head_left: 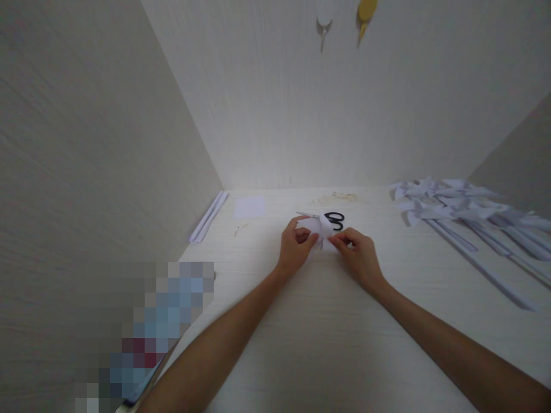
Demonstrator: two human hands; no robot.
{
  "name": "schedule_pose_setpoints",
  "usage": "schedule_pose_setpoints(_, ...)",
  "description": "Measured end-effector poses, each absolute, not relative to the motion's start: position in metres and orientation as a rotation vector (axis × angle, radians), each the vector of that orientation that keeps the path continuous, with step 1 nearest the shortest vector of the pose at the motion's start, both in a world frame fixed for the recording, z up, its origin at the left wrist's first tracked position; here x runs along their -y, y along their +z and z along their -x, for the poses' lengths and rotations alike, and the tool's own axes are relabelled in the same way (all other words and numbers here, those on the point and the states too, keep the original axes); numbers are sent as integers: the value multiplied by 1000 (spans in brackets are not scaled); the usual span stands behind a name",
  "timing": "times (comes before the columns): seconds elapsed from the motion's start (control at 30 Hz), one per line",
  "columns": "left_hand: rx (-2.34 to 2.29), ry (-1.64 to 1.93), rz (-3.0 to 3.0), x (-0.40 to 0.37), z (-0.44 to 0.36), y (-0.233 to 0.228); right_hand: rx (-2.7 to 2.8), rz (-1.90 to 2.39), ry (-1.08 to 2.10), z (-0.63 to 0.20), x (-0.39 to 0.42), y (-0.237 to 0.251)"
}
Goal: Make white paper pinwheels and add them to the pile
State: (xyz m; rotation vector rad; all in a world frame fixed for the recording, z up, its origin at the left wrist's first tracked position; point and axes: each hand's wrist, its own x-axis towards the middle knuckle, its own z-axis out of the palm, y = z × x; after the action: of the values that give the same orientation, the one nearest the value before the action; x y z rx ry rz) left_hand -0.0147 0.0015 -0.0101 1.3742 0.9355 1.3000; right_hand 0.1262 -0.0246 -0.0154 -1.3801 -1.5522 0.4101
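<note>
Over the middle of the white table, a small white paper pinwheel (326,227) is held between my two hands, its corners curled in toward the centre. My left hand (295,248) pinches its left side with thumb and fingers. On its right lower edge, my right hand (360,252) closes thumb and fingertips on a paper flap. Just behind the paper lies a pair of scissors (329,217) with black handles, partly covered by it. Whether a pin or stick sits at the paper's centre is too small to tell.
White paper pinwheels (456,206) with rolled paper sticks lie piled at the right. At the left are rolled paper sticks (209,218), a flat paper square (249,206) and thin pale pieces (241,229). Small beige bits (342,197) lie near the back wall. A pixelated object (167,321) borders the left edge.
</note>
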Motion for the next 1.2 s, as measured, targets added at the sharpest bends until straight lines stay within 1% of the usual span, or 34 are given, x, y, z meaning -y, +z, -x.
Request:
schedule_pose_setpoints(0.33, -964, 1292, -1397, -2, 15, -11, 1556, 1358, 397, -126, 25, -16)
schedule_pose_setpoints(0.67, -962, 1280, -1364, -2, 15, -11, 1637, 1286, 251, -126, 29, -15)
schedule_pose_setpoints(0.9, -933, 1265, -1335, -2, 15, -10, 1645, 1275, 208, -126, 28, -14)
schedule_pose_setpoints(1.2, -937, 1251, -1316, -2, 15, -11, 1644, 1322, 259, -126, 29, -14)
